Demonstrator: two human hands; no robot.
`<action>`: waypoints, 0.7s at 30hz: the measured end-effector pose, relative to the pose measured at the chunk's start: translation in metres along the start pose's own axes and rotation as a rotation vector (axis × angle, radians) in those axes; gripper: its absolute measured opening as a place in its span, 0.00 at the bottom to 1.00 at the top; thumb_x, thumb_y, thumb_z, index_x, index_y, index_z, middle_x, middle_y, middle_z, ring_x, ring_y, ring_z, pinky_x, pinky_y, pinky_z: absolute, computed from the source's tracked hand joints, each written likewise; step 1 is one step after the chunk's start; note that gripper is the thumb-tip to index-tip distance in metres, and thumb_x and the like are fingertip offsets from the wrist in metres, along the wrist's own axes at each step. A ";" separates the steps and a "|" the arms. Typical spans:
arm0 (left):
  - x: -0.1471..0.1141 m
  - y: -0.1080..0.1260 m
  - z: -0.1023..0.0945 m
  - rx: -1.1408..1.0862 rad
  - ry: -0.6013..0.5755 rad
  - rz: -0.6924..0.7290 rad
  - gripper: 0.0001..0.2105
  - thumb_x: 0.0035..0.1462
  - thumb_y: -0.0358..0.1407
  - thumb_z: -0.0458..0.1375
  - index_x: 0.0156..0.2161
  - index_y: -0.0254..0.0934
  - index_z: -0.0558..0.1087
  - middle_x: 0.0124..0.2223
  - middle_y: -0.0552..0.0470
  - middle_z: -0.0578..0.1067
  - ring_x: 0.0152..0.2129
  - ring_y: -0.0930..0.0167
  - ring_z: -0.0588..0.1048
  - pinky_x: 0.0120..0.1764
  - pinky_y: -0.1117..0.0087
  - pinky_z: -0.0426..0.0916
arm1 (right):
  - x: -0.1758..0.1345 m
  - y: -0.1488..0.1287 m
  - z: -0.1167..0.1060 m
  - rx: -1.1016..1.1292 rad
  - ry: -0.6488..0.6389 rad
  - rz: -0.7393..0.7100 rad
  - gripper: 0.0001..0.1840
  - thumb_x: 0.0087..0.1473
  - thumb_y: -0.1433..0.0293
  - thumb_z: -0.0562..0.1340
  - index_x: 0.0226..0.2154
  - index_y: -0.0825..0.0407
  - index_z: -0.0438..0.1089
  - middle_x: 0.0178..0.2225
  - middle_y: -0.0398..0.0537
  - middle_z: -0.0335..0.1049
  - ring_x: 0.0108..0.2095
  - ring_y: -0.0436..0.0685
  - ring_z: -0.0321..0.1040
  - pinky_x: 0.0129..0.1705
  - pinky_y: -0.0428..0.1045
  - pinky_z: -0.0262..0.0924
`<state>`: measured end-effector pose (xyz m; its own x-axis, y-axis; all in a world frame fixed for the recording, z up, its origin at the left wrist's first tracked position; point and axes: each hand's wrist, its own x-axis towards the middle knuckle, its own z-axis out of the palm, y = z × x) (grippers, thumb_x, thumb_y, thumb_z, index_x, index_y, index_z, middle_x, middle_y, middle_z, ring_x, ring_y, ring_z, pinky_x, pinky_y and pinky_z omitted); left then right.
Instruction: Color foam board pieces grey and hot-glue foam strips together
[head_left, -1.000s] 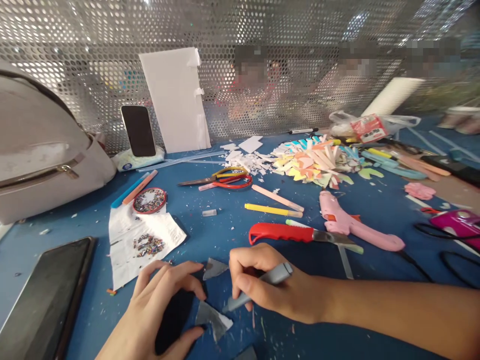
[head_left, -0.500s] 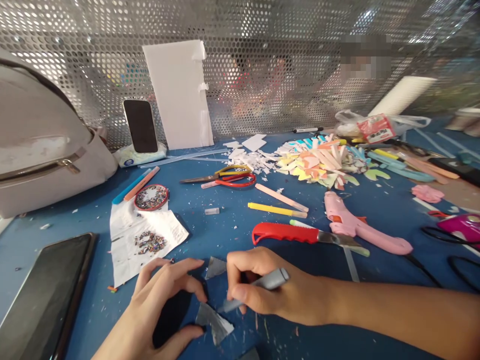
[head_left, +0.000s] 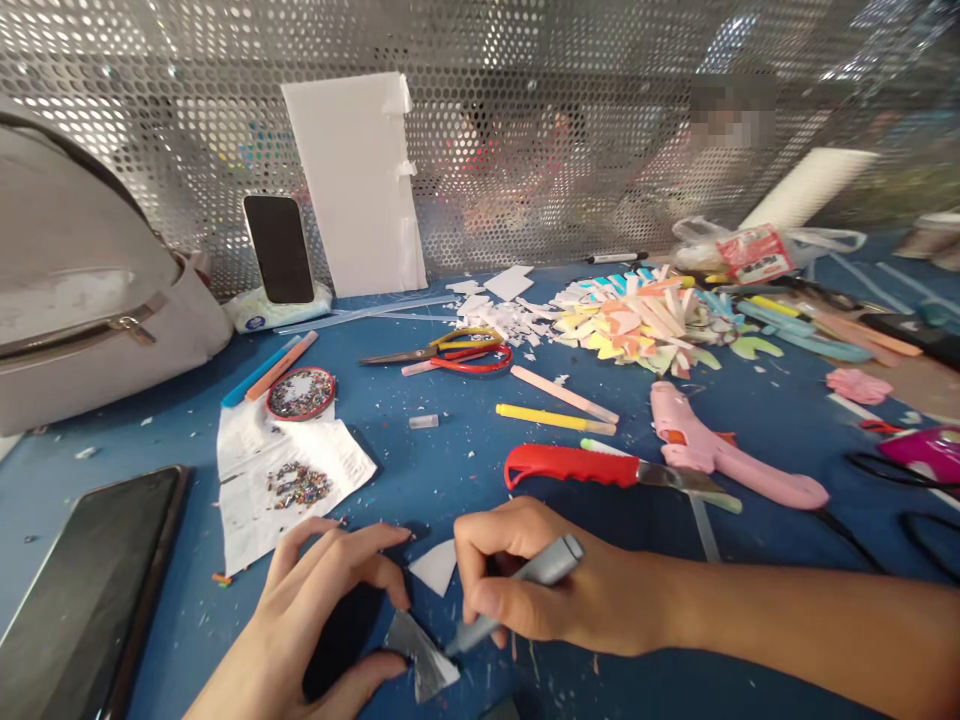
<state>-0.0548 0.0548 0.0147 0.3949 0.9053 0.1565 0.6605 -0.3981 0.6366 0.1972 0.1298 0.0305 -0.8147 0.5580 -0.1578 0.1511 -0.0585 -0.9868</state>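
My right hand (head_left: 536, 575) is wrapped round a grey marker (head_left: 551, 562), its tip at the right edge of a small grey-coloured paper piece (head_left: 420, 650). Part of that piece's lower end looks paler and shiny. Between its thumb and index finger, my left hand (head_left: 330, 600) steadies the piece by its left side against the blue table. Just above, between the two hands, lies a white triangular scrap (head_left: 436, 567). Another dark scrap (head_left: 501, 710) shows at the bottom edge, mostly cut off.
A red-handled knife (head_left: 577, 466) and a pink glue gun (head_left: 697, 440) lie beyond my right hand. Scissors (head_left: 450, 352) and a heap of paper cuttings (head_left: 630, 315) are farther back. Beads (head_left: 298, 485) rest on white paper beside my left hand; a phone (head_left: 97, 580) lies left.
The marker tip has shifted slightly down along the grey piece, which has turned a little. The scrap above it looks white now, where it looked grey, and sits slightly lower.
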 end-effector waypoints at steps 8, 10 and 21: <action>0.001 0.003 -0.003 -0.020 -0.019 0.001 0.30 0.60 0.28 0.62 0.61 0.53 0.57 0.42 0.65 0.78 0.48 0.72 0.76 0.63 0.71 0.50 | 0.000 -0.001 0.001 -0.007 -0.031 -0.038 0.21 0.60 0.54 0.63 0.27 0.55 0.67 0.22 0.41 0.66 0.21 0.47 0.63 0.25 0.42 0.54; 0.001 0.003 -0.003 -0.014 -0.018 0.002 0.30 0.60 0.28 0.63 0.61 0.53 0.57 0.42 0.66 0.78 0.48 0.72 0.76 0.63 0.72 0.50 | 0.000 -0.001 0.001 0.009 -0.020 -0.016 0.22 0.60 0.53 0.63 0.28 0.55 0.67 0.23 0.41 0.66 0.22 0.47 0.63 0.26 0.43 0.55; 0.002 0.002 -0.002 -0.001 -0.007 0.016 0.30 0.59 0.27 0.63 0.60 0.53 0.57 0.42 0.67 0.78 0.48 0.73 0.76 0.63 0.73 0.50 | 0.001 0.000 0.000 0.000 -0.046 -0.017 0.23 0.58 0.52 0.64 0.26 0.55 0.67 0.23 0.42 0.67 0.23 0.47 0.63 0.26 0.43 0.55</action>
<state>-0.0537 0.0562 0.0183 0.4099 0.8977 0.1615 0.6531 -0.4125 0.6351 0.1964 0.1304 0.0303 -0.8421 0.5201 -0.1428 0.1371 -0.0497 -0.9893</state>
